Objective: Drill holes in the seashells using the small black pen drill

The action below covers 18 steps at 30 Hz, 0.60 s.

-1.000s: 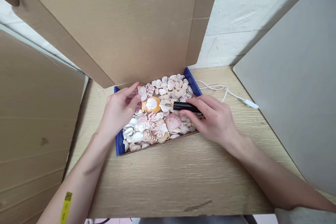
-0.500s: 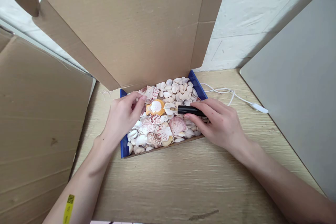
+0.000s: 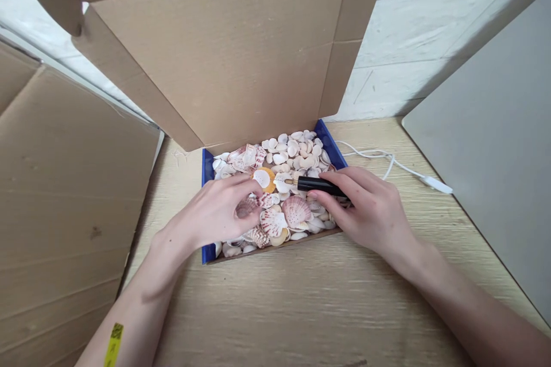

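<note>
An open box with blue sides [image 3: 207,167] holds many white, cream and reddish shells. My right hand [image 3: 365,203] grips a black pen-like tool [image 3: 322,185], its thin metal tip over a white shell [image 3: 283,182] near the middle. Over the left part of the box is my left hand [image 3: 219,206], thumb and fingers apart in a curve, with no object visible between them. Its fingertips are beside an orange shell with a white shell [image 3: 261,178] on it. Nearby lie a pink fan shell [image 3: 297,210] and a red-streaked one [image 3: 272,222].
The box's cardboard lid [image 3: 224,51] stands upright behind it. A white cable [image 3: 404,169] lies on the wooden table [image 3: 275,304] at the right. Cardboard [image 3: 64,183] rises at the left and a grey panel [image 3: 491,143] at the right.
My left hand has moved down and right over the shells, and its fingers have opened from a pinch. The tool stays in my right hand. The whole view has shifted slightly.
</note>
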Motion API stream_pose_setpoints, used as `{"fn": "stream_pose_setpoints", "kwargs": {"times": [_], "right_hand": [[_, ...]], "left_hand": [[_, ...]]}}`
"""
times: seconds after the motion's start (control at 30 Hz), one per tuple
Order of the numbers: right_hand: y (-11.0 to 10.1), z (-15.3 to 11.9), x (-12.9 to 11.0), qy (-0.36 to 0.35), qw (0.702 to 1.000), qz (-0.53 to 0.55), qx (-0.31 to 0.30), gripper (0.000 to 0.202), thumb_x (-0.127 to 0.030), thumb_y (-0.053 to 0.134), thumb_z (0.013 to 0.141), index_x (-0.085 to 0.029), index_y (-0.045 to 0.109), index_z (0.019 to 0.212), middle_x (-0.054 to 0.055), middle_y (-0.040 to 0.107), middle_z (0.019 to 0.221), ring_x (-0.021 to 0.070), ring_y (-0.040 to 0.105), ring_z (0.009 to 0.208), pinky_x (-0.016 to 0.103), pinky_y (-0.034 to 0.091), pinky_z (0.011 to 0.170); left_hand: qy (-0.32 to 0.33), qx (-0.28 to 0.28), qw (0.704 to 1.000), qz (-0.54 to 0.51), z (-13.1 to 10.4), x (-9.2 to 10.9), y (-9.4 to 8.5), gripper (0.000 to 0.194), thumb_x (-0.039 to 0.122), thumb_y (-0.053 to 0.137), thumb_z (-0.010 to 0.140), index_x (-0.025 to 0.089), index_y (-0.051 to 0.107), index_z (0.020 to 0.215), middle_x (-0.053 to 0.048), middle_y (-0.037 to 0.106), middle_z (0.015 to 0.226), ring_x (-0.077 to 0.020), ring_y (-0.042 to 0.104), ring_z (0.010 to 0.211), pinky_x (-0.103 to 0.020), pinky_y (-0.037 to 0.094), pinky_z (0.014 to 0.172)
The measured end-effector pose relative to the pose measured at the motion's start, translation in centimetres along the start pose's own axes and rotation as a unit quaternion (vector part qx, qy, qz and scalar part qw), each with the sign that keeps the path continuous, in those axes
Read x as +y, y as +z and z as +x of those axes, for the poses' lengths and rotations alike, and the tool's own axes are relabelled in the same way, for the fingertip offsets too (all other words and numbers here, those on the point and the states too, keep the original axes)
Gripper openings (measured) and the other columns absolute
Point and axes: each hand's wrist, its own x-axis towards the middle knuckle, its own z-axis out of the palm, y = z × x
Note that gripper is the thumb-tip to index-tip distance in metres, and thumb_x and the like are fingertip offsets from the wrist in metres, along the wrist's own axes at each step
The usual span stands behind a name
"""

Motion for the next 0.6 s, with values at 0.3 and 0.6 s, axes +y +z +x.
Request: {"fn": "stream_pose_setpoints", "kwargs": {"times": [0.3,0.6], "right_hand": [[0.0,0.1,-0.1,0.005,1.0,0.01,-0.009,0.019,-0.034,0.061,0.087,-0.019,0.062,0.097,0.005,0.069,0.086,0.0166,0.065,0.076,0.029,0.051,0.065],[0.0,0.2,-0.1,0.006,1.0,0.021,-0.01,0.02,-0.032,0.062,0.086,-0.016,0.063,0.098,0.005,0.069,0.086,0.0169,0.065,0.075,0.029,0.052,0.065]], "left_hand": [[0.033,0.004,0.999,-0.038,0.2,-0.8,0.4,0.029,0.029,0.047,0.09,0.019,0.059,0.115,-0.007,0.058,0.109,-0.0211,0.058,0.099,-0.035,0.047,0.088],[0.054,0.002,0.995,-0.082,0.4,-1.1,0.5,0.026,0.03,0.048,0.093,0.021,0.062,0.113,-0.006,0.059,0.103,-0.018,0.058,0.094,-0.031,0.047,0.082]]}}
